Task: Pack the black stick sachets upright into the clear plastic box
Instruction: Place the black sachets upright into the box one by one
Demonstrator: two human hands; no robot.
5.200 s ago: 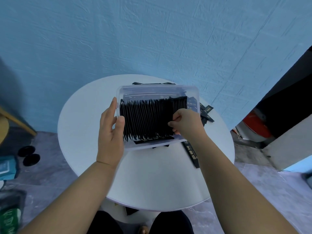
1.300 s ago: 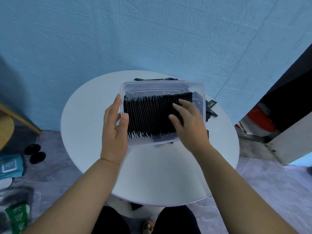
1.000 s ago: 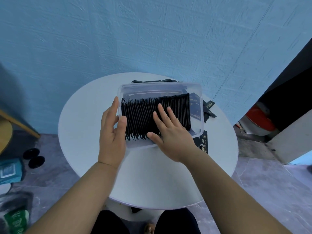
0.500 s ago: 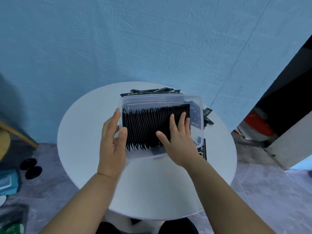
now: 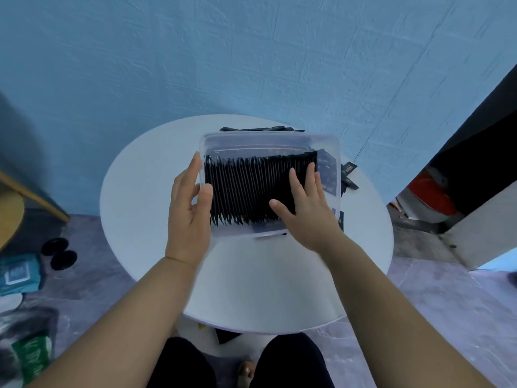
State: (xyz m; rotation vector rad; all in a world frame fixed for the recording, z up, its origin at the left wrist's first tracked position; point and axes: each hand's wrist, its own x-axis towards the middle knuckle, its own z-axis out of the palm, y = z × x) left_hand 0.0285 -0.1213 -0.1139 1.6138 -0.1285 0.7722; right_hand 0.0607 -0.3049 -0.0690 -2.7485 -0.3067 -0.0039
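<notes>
A clear plastic box [image 5: 268,140] stands on the round white table [image 5: 145,203]. A dense row of black stick sachets [image 5: 246,189] stands upright inside it, filling most of its length. My left hand [image 5: 190,208] holds the box's left end, thumb inside against the first sachets, fingers outside the wall. My right hand [image 5: 306,208] lies flat with straight fingers pressing on the right part of the row. A few sachets [image 5: 326,172] lean at the box's right end.
Loose black sachets lie behind the box [image 5: 260,129] and to its right [image 5: 349,175]. A blue wall stands right behind the table. On the floor at left lie a teal packet [image 5: 19,273] and two black discs [image 5: 60,254].
My right hand has let go of a pinched sachet, flattened on the row, and slid along its top to the right end. The left hand has kept its hold on the box.
</notes>
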